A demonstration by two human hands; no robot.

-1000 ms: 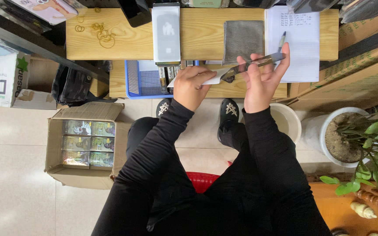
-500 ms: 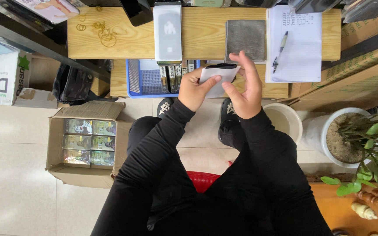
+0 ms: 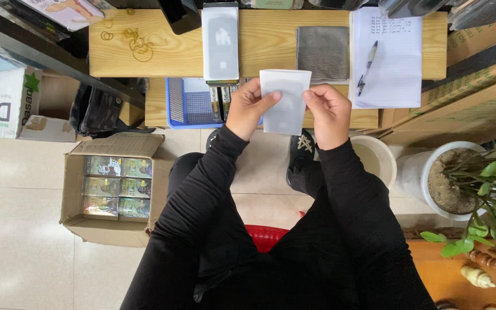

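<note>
A white pouch (image 3: 285, 102) is held flat between both hands, above the near edge of the wooden table (image 3: 162, 57). The left hand (image 3: 249, 107) is closed on the pouch's left edge, thumb laid across its front. The right hand (image 3: 327, 112) is pinched on the right edge, fingers curled together.

Just left of the left hand, a blue basket (image 3: 188, 104) is seen on the lower shelf, with a few small packs stood at its right side; most of it is bare. On the floor, near left, an open cardboard box (image 3: 110, 189) is filled with rows of glossy packets. Right of the knees a white bucket (image 3: 377, 161) is noted; its contents cannot be told.

On the table, beyond the hands, lie a second white pouch (image 3: 220, 41), a grey cloth (image 3: 322, 53), and a sheet of paper (image 3: 387, 57) with a pen (image 3: 367, 68) on it. Rubber bands (image 3: 136, 43) are scattered at far left. Bare wood is left between these items.
</note>
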